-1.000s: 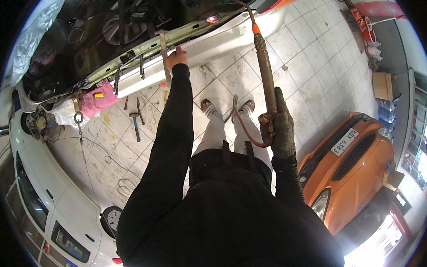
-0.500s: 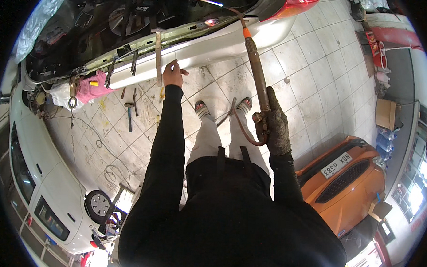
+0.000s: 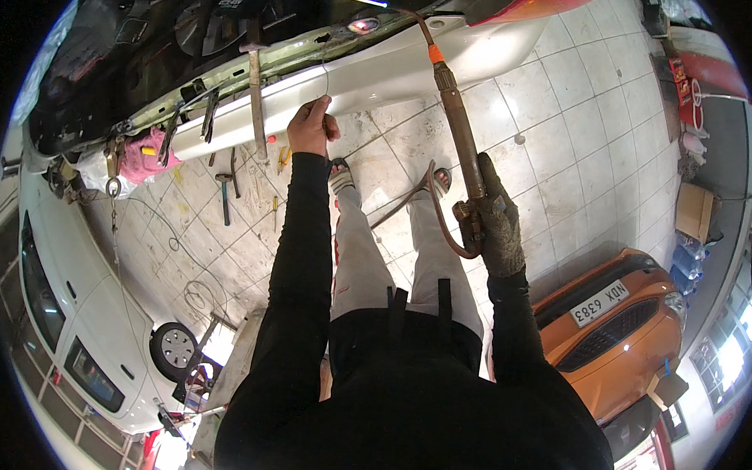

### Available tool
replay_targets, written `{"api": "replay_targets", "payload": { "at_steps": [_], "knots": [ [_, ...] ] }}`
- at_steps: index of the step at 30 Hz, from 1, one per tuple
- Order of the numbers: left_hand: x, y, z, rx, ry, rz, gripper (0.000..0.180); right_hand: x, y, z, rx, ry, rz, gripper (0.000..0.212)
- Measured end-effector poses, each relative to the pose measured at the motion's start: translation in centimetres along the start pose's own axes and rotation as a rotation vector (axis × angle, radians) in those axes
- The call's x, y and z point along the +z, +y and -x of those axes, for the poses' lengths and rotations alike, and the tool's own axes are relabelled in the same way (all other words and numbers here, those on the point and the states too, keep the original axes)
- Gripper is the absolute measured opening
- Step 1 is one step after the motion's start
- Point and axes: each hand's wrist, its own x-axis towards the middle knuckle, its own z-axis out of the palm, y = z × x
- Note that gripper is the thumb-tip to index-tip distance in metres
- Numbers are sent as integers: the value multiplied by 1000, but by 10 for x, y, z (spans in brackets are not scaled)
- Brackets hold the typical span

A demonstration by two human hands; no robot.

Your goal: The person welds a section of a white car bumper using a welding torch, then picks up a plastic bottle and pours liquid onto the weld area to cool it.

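My gloved right hand (image 3: pixel 500 227) is closed around the handle of a gas welding torch (image 3: pixel 461 130). The torch has an orange band near its neck and a brown hose at its lower end. From its bent tip a bright flame (image 3: pixel 366 0) points left, over the open rear of a car. My bare left hand (image 3: pixel 313 127) pinches a thin wire (image 3: pixel 324 72) that rises toward the green metal edge (image 3: pixel 299 64) of the car body. Below that edge runs the pale bumper (image 3: pixel 373 82).
A wooden-handled hammer (image 3: pixel 257 106) hangs at the car edge, left of my hand, beside locking pliers (image 3: pixel 209 117). Further left are a pink cloth (image 3: pixel 138 162) and a hook (image 3: pixel 113 168). Another hammer (image 3: pixel 225 201) lies on the tiles. An orange car (image 3: pixel 608 334) stands behind right, a white car (image 3: pixel 75 299) left.
My left hand has tightened from loosely bent fingers to a pinch, with the wire now visible above it. The view has shifted slightly. The torch stays lit in my right hand.
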Motion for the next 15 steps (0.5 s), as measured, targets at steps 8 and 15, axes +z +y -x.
{"api": "replay_targets", "payload": {
  "at_steps": [8, 15],
  "knots": [
    [-8, -4, -30, 128, -221, 69, 17, 30, 2, -12, 87, 63, 140, 92],
    [-6, 2, -49, 102, -272, -40, 14, 47, 2, -11, 68, 110, 152, 87]
  ]
}}
